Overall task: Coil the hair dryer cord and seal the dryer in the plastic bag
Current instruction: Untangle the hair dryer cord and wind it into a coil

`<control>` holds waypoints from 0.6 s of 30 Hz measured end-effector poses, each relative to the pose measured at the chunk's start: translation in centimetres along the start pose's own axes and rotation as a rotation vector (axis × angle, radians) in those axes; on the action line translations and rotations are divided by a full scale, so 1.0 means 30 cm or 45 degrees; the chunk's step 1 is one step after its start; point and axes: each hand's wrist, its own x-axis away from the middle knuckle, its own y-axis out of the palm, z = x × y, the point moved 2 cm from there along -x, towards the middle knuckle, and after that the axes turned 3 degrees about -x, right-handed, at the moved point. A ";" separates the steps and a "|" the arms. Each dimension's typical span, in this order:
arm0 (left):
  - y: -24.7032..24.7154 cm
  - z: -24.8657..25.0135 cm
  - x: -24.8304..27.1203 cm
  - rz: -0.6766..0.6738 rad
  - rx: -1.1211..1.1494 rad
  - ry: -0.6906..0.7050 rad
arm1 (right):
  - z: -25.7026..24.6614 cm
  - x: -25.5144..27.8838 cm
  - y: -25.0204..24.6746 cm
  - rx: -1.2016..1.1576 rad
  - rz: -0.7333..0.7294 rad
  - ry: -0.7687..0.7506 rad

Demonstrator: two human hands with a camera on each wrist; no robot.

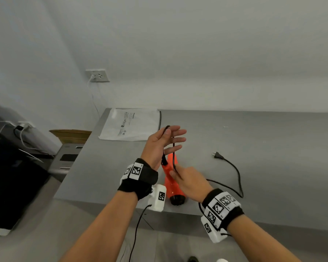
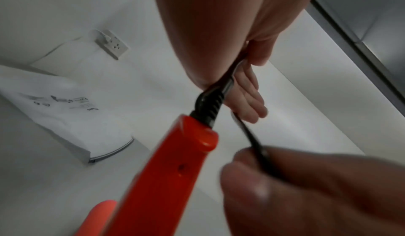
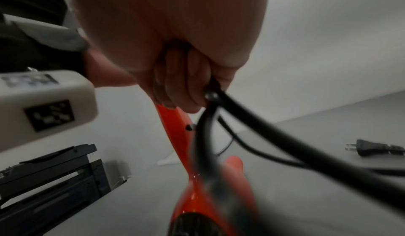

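Cord coiling just begun; bagging not yet started.
First loop of cord (image 1: 173, 148) is draped over left hand (image 1: 162, 144), thumb pinching, fingers straight; right hand (image 1: 189, 183) pinches cord w/ curled fingers. Dryer (image 1: 171, 183) lies on table (image 1: 263, 140) edge, plug (image 1: 218, 155) loose, bag (image 1: 131, 123) flat at far corner.
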 end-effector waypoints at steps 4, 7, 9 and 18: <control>-0.001 -0.012 0.003 -0.014 -0.092 0.015 | -0.061 0.034 -0.078 0.273 -0.052 -0.069; -0.010 -0.011 -0.002 -0.056 -0.232 0.005 | -0.114 0.048 -0.158 0.522 -0.027 -0.195; -0.018 0.000 -0.008 -0.090 -0.392 0.024 | -0.130 0.047 -0.201 0.626 0.074 -0.279; -0.045 0.021 -0.007 -0.346 -0.655 0.088 | -0.101 -0.040 -0.378 0.689 0.572 -0.156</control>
